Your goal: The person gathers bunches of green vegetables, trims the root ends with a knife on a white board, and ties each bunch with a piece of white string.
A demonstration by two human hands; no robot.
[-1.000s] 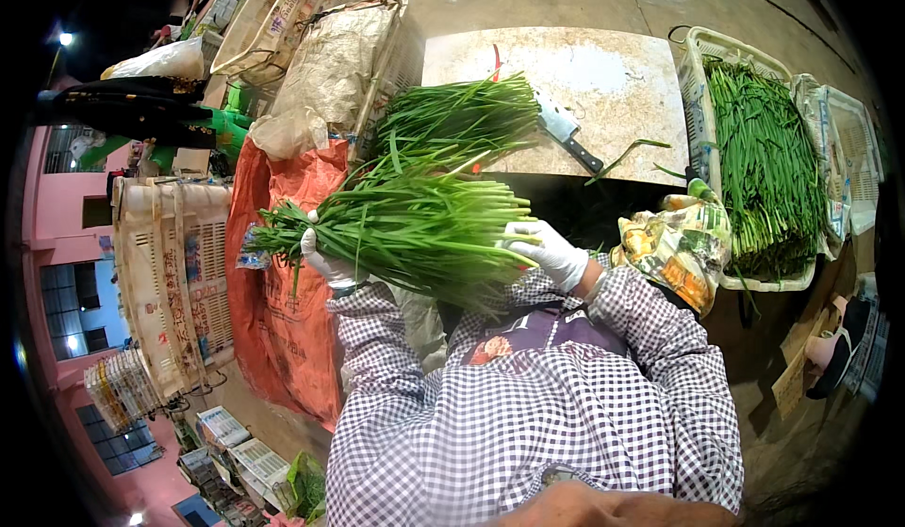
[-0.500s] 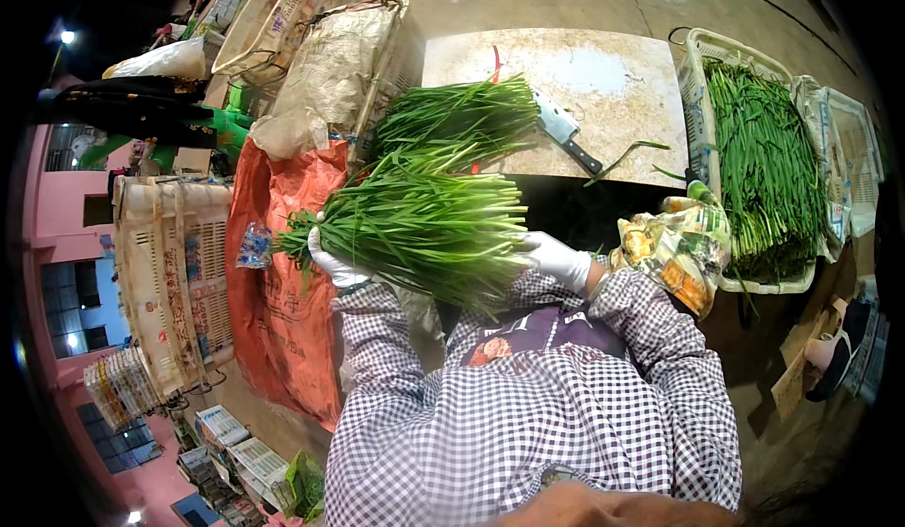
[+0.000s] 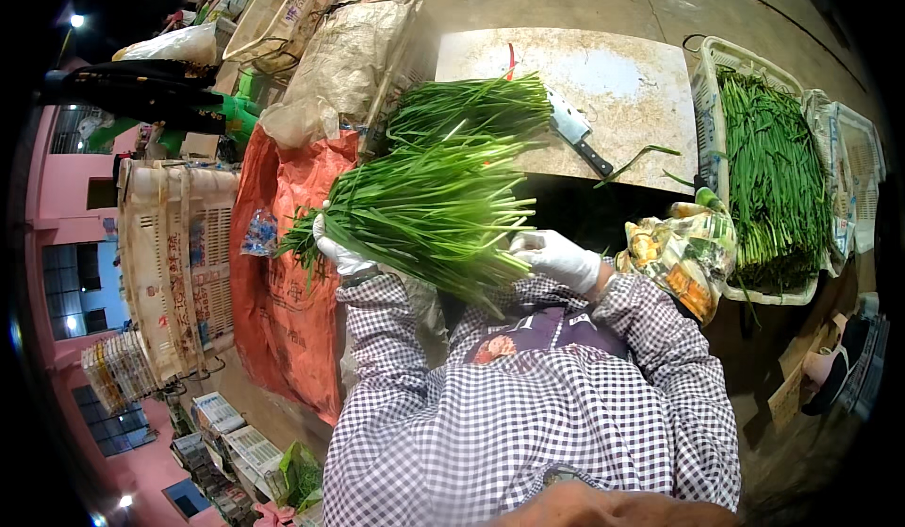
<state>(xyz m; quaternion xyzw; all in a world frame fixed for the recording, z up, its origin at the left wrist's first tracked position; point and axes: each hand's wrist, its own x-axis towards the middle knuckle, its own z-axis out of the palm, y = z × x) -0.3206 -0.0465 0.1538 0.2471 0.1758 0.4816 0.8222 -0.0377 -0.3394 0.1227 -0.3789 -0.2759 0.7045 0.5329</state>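
Note:
A large loose bunch of garlic chives (image 3: 424, 216) lies across in front of me, its leafy tips to the left and its pale stem ends to the right. My left hand (image 3: 337, 247), in a white glove, is wrapped round the leafy end; the bunch hides some of its fingers. At the stem ends my gloved right hand (image 3: 558, 257) is closed, its fingertips pinching at the lower stems. Just beyond, a second heap of chives (image 3: 467, 109) rests on the left part of a worn white board (image 3: 622, 79). A cleaver (image 3: 577, 133) with a black handle lies beside that heap.
To the right stands a white plastic crate (image 3: 709, 103) full of chives. A patterned plastic bag (image 3: 679, 249) sits near my right forearm. On the left are an orange-red sack (image 3: 287, 338) and a pale basket (image 3: 174, 263). Stray leaves (image 3: 641, 157) lie on the board.
The stem ends have fanned out more. My right hand has drawn slightly back from them, its fingers more curled. The whole view has shifted a little.

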